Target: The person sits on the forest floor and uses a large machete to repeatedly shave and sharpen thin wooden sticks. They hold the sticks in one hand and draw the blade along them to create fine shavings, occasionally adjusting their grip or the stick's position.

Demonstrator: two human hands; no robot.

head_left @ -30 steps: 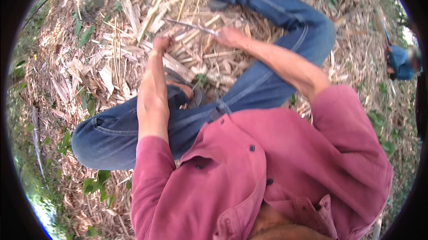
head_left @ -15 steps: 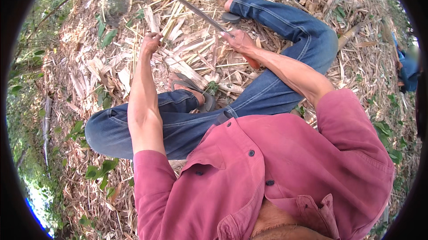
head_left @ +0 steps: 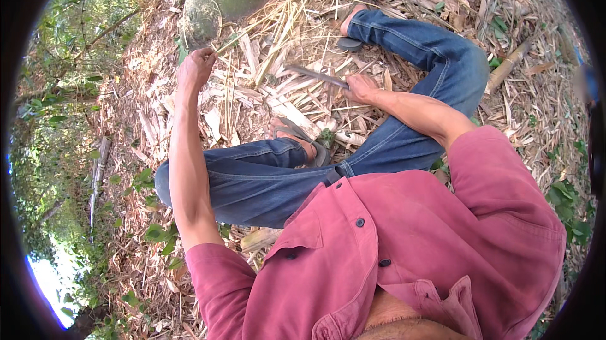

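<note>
My left hand [head_left: 196,68] is closed, fingertips pinched together at the end of a thin yellow-green strip [head_left: 235,39]. This strip slants up and away to the right, toward loose pale strips on the ground. In my right hand [head_left: 362,88] is a long-bladed knife [head_left: 315,76], its dark blade pointing left, low over the litter between my legs. My fingers hide its handle. Pale split strips [head_left: 271,56] lie scattered between the two hands.
A large rounded greenish rock [head_left: 221,0] stands beyond my left hand. My jeans-clad legs [head_left: 404,122] are bent, with sandals [head_left: 303,138] on the feet. A cut stick [head_left: 510,65] lies beyond my right knee. Leafy plants [head_left: 60,113] grow at the left.
My left hand has moved left, with the strip now plainly visible at its fingertips. My right hand and the knife have shifted down and right, and the blade lies flatter. The view has shifted too.
</note>
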